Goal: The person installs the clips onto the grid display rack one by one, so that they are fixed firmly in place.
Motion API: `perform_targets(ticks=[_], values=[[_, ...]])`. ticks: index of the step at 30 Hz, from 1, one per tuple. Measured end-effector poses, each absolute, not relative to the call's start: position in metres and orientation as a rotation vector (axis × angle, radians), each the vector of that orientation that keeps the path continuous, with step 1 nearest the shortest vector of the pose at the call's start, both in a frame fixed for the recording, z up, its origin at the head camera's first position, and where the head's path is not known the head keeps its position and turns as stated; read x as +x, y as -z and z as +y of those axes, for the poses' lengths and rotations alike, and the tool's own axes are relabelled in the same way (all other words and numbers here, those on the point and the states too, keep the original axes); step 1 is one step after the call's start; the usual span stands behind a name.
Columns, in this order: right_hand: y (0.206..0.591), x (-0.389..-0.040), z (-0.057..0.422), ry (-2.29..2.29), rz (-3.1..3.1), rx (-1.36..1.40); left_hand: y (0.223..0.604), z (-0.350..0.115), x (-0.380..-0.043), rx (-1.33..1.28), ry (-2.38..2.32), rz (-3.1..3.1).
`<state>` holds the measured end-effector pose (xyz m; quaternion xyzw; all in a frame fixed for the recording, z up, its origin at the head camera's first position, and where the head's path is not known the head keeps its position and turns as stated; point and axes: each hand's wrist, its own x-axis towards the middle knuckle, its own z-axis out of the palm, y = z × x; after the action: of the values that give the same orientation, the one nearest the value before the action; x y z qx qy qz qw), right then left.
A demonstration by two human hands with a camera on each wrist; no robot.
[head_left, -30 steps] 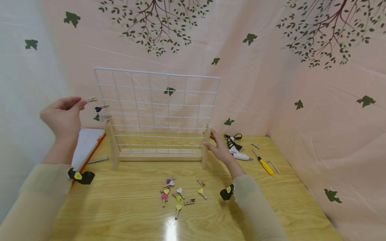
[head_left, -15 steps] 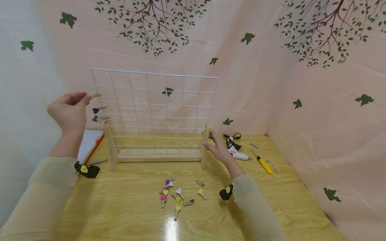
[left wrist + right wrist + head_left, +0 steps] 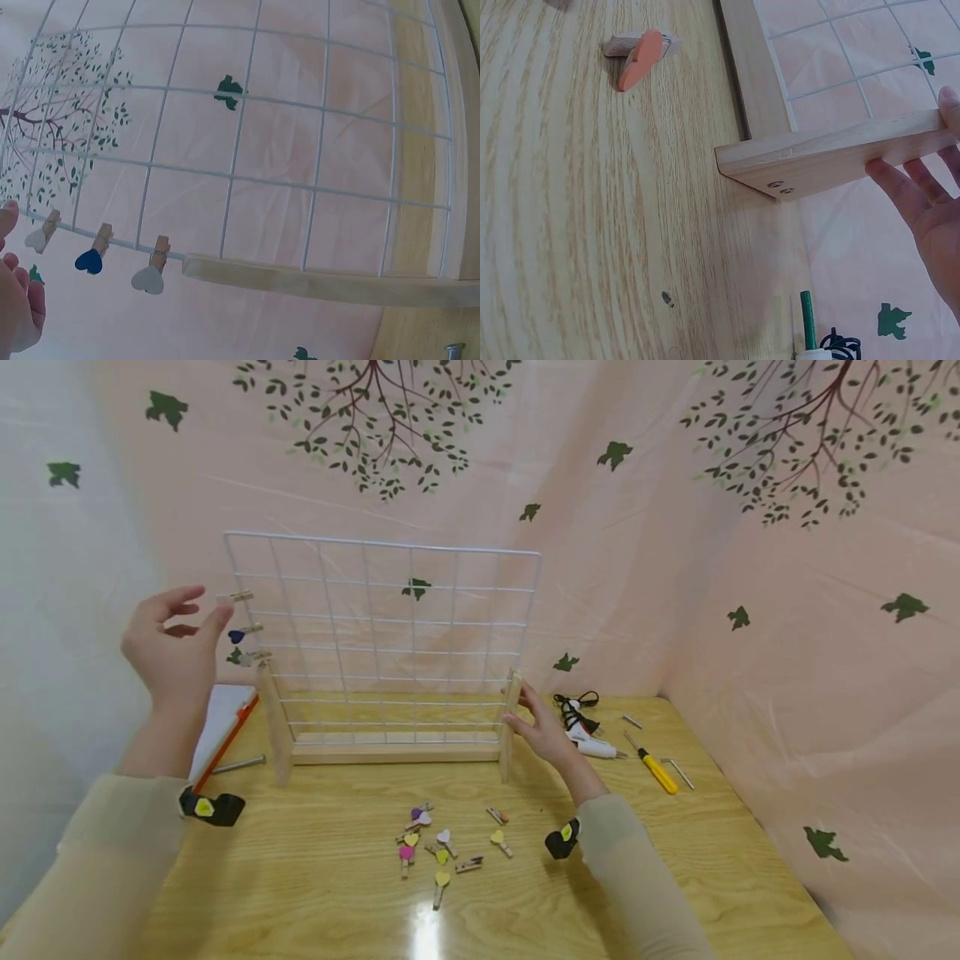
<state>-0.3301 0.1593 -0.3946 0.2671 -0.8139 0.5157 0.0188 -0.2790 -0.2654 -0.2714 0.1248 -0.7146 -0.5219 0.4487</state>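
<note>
A white wire grid stands upright in a wooden stand. Three heart clothespins are clipped along its left edge: an upper white one, a blue one and a lower white one. Beside the uppermost clothespin is my left hand, thumb and fingers spread apart and holding nothing. The thumb tip is close to that clothespin; whether it touches cannot be told. My right hand grips the stand's right upright between thumb and fingers.
Several loose heart clothespins lie on the wooden table in front of the stand. To the right are a glue gun, a yellow screwdriver and a hex key. A white, orange-edged object and a bolt lie left.
My left hand moved right with a clothespin to the grid's left edge, then let go, its fingers parting. The clothespin stays clipped there. My right hand kept its hold on the upright.
</note>
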Motion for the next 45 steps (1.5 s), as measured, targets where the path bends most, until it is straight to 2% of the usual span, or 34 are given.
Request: perform_targets(ticks=[6,14,21,26,35,45], values=[[0.396,-0.33,0.159,-1.618,-2.533,0.822,0.295,-0.238,-0.256,0.056,1.144,-1.965],[0.394,-0.329,0.159,-1.604,-2.545,0.812,0.361,-0.204,-0.238,-0.216,1.005,-2.401],[0.395,-0.331,0.159,-1.648,-2.526,0.834,0.418,-0.175,-0.222,-0.407,1.034,-2.68],[0.395,-0.332,0.159,-1.65,-2.515,0.84,0.446,-0.158,-0.208,-0.51,1.152,-2.788],[0.395,-0.331,0.159,-1.664,-2.537,0.813,0.467,-0.139,-0.198,-0.688,1.136,-2.855],[0.396,-0.331,0.159,-1.68,-2.519,0.84,0.467,-0.134,-0.197,-0.7,1.104,-2.857]])
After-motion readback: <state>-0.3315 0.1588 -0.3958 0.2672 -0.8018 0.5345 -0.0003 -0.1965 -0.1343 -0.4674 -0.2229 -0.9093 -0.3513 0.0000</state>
